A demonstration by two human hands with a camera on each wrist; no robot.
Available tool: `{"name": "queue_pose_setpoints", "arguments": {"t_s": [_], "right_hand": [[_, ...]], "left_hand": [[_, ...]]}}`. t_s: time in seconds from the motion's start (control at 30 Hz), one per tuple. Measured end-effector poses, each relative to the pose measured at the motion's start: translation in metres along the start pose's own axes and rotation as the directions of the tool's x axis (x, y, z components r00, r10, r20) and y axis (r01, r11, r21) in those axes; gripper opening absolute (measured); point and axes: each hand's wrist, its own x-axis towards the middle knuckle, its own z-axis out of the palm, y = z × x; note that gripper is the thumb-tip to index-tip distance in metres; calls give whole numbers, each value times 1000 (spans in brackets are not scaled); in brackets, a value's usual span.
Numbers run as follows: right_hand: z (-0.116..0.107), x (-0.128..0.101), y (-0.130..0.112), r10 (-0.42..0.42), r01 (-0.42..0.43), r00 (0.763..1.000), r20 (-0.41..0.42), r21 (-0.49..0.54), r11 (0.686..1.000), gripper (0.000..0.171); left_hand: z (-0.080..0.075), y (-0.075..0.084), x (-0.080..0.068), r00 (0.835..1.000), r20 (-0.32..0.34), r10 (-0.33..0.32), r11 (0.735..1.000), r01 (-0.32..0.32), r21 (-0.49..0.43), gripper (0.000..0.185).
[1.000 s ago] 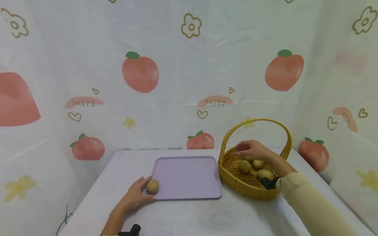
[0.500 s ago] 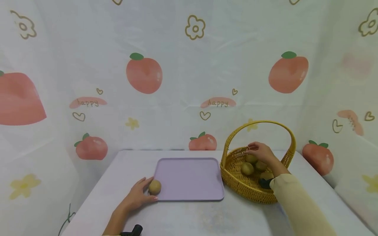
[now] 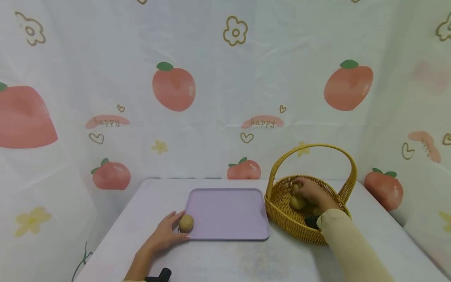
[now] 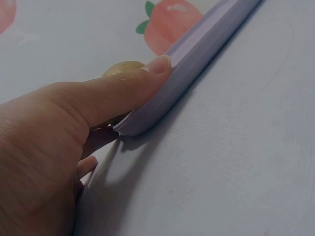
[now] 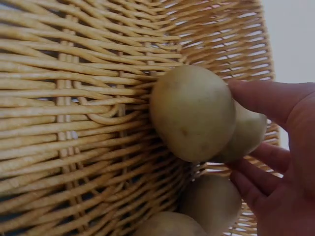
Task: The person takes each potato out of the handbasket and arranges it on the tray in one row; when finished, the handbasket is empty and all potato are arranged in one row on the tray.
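My left hand holds the near left corner of a lilac tray, its thumb along the front rim and its fingers by the left side. A round tan potato sits in that corner, between thumb and fingers. My right hand reaches into a woven basket. There its thumb and fingers grip a potato near the back wall. Another potato stands before it in the right wrist view, partly covering it. More potatoes lie below, partly hidden.
The basket's tall arched handle rises over the right hand. A white tabletop carries tray and basket side by side. Behind hangs a white cloth printed with peaches and flowers.
My right hand has lowered into the basket and its fingers have closed round the potato at the back. The left hand stays at the tray corner. The head view has shifted slightly.
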Motion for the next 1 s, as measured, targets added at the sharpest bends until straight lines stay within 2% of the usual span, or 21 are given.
{"name": "queue_pose_setpoints", "arguments": {"t_s": [0.3, 0.63, 1.0], "right_hand": [[4, 0, -6, -62, 58, 997, -35, -122, 991, 40], [9, 3, -10, -23, 20, 999, -22, -125, 992, 41], [7, 1, -15, -31, 31, 1000, 0, -153, 988, 45]], "left_hand": [[-1, 2, -2, 1000, 7, -6, 1000, 6, 19, 93], [-2, 0, -1, 1000, 9, -10, 1000, 10, 14, 93], [-2, -1, 0, 1000, 12, -3, 1000, 3, 9, 93]]}}
